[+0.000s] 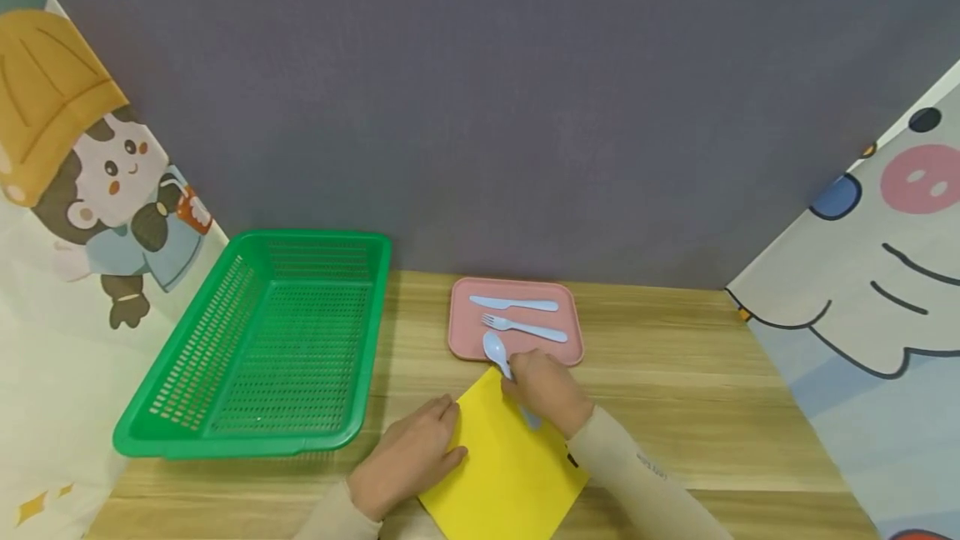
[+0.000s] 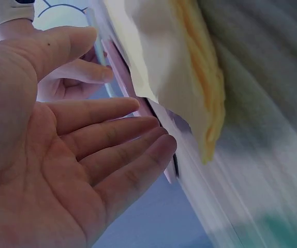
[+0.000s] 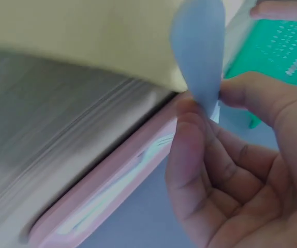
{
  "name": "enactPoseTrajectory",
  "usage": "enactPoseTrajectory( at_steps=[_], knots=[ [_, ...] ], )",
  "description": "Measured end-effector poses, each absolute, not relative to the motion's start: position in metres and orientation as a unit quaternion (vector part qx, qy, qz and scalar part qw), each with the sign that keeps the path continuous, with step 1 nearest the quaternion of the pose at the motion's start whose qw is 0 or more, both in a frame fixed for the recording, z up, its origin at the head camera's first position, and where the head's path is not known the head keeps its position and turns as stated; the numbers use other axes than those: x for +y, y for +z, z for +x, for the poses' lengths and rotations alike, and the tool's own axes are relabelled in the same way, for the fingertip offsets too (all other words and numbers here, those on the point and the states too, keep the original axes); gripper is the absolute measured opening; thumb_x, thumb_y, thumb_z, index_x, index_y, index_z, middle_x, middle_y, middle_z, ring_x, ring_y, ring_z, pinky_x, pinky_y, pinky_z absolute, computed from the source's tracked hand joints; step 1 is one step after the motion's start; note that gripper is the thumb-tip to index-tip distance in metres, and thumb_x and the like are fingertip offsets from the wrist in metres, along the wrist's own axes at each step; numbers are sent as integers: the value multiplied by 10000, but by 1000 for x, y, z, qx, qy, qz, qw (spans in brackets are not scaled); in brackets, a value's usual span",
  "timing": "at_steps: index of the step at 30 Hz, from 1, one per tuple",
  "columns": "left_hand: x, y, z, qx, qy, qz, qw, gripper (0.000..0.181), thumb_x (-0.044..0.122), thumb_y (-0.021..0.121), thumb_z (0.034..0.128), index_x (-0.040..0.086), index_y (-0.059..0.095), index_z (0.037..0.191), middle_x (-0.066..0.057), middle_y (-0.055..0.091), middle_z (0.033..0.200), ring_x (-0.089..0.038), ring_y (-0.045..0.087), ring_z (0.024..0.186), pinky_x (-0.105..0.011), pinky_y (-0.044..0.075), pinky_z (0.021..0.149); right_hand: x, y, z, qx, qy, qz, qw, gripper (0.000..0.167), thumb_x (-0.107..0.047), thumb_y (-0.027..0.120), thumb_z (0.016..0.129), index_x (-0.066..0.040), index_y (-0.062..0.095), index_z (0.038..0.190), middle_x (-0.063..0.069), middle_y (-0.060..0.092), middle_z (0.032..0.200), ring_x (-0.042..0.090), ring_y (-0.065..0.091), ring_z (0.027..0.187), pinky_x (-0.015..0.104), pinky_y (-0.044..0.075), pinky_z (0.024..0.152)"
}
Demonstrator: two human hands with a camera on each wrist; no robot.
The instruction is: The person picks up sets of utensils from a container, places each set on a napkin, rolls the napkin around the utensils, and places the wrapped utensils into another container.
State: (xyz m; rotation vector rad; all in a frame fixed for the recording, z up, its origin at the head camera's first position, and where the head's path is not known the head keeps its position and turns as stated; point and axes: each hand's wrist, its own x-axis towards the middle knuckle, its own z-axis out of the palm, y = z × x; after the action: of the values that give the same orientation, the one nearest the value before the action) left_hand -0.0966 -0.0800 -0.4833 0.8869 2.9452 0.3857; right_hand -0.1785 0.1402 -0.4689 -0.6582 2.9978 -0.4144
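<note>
As seen from the head view, in order of size: dark grey, flat backdrop (image 1: 487, 107) behind light wood-grained table (image 1: 675, 365); green, slotted plastic basket (image 1: 247, 446) at left; bright yellow, square sheet (image 1: 502, 473), material uncertain, at centre foreground; pink, round-cornered rectangular tray (image 1: 459, 340) just beyond. Left hand (image 1: 412, 457): fingers extended, gripping nothing, at the sheet's left edge; contact uncertain. Right hand (image 1: 546, 390): thumb and fingers pinching pale-blue plastic spoon (image 1: 495, 348), bowl over the tray's near edge, handle over the sheet. On the tray, side by side: pale-blue plastic fork (image 1: 528, 328), nearer; pale-blue plastic knife (image 1: 517, 304), farther. Step in hand, by judgement: shifting the spoon between tray and sheet, direction not determinable. Next move, presumably: a steady pinch, bowl clear of the neighbouring fork. Compare views. Left wrist: bare palm and layered edge of the sheet, both hidden from the head. Right wrist: fingertip pinch on the spoon handle, obscured from above; bowl, conversely, not clearly discernible.
</note>
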Motion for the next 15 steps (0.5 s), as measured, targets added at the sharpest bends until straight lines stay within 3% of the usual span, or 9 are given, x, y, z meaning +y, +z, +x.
enactPoseTrajectory(
  at_steps=[15],
  knots=[
    [-92, -479, -73, 945, 142, 289, 61, 597, 318, 780, 872, -21, 573, 1318, -226, 516, 1409, -359, 502, 1295, -480, 456, 1036, 112, -466, -144, 968, -152, -179, 85, 341, -208, 726, 907, -116, 521, 651, -30, 480, 557, 72, 448, 458, 197, 402, 402]
  ],
)
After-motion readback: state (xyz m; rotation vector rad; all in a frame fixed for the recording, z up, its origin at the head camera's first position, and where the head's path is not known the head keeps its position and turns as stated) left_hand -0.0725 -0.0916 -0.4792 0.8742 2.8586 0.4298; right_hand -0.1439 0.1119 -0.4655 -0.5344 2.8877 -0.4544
